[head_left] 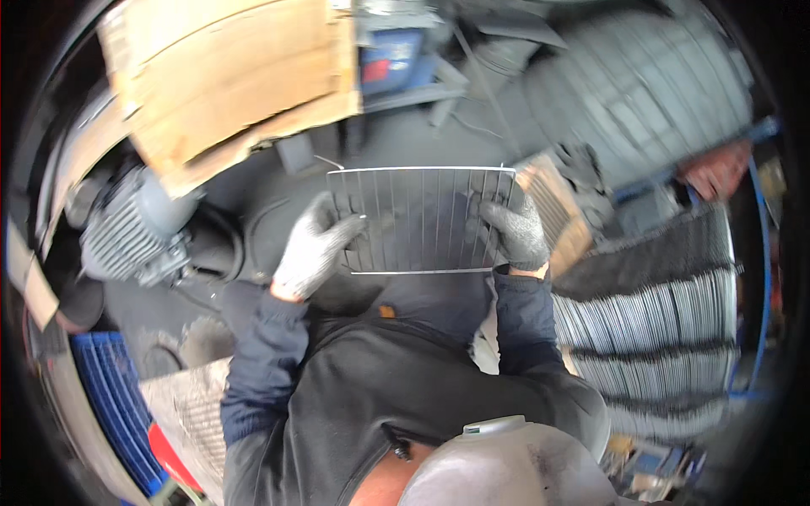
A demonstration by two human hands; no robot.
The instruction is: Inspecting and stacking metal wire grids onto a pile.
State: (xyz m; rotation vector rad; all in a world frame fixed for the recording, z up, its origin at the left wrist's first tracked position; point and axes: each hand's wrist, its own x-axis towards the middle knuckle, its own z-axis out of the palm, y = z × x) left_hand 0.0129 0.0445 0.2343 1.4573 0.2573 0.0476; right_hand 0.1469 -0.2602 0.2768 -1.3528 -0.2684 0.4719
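Observation:
A rectangular wire rack hangs in the air in front of my body, with thin parallel wires between two thicker rods. My left hand, in a grey-white work glove, grips its left end with the thumb on the near face. At the right end my right hand, gloved alike, is closed on the rack in the same way. The fingers of both hands are partly seen through the wires. To the right, close to my right forearm, lies a large stack of similar wire racks packed tightly together.
A big cardboard box stands at the far left. Below it on the left sits a grey finned motor. A large grey ribbed cylinder fills the far right. Blue slatted panels lie at the near left, and a blue frame rises at the right.

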